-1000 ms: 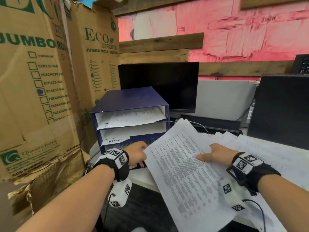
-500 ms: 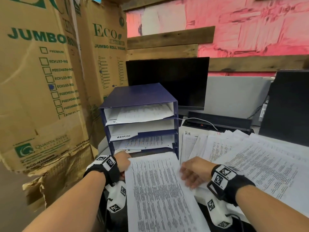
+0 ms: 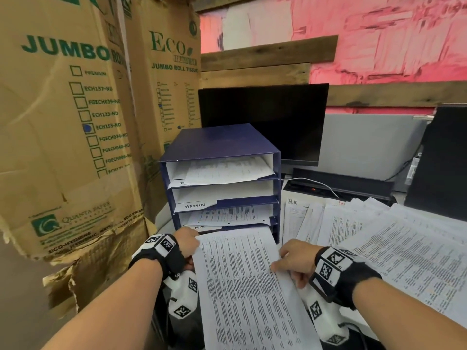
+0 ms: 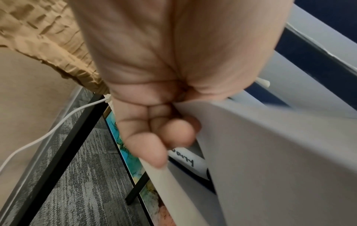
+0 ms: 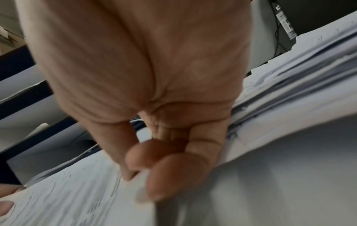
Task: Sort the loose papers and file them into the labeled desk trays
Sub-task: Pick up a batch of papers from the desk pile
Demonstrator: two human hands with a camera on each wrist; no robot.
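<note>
Straightened sheet (image 3: 242, 281) now meets tray (image 3: 222, 145); dense print.

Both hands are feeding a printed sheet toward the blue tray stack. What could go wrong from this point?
1. The sheet sags between the left hand and right hand, each pinching one edge; its front edge could buckle against the tray stack instead of sliding in.
2. Its front edge sits just under the H.R label, so it may enter the wrong slot.
3. The right forearm hangs over the loose papers and could sweep them.
</note>
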